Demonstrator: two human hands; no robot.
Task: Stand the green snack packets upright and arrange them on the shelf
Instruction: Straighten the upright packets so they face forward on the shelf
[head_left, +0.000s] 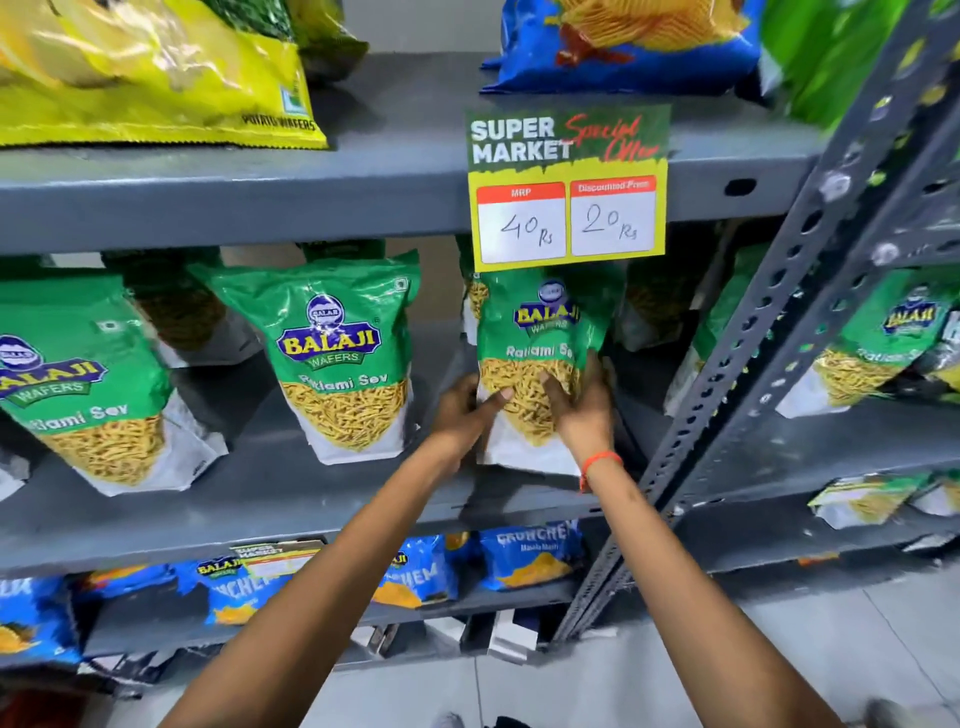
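Observation:
A green Ratlami Sev packet (537, 332) stands upright on the grey middle shelf (311, 499), right of centre, under the price sign. My left hand (465, 410) grips its lower left side, thumb across the front. My right hand (582, 400) grips its lower right side, an orange band on the wrist. Two more green packets stand upright to the left, one at centre (337, 353) and one at the far left (88, 384). Other green packets sit behind them in shadow, partly hidden.
A yellow and green price sign (569, 192) hangs from the upper shelf edge. A perforated grey upright (769, 332) stands to the right, with more green packets (878, 343) on the neighbouring rack. Blue packets (530, 558) fill the lower shelf; yellow (156, 73) and blue bags lie above.

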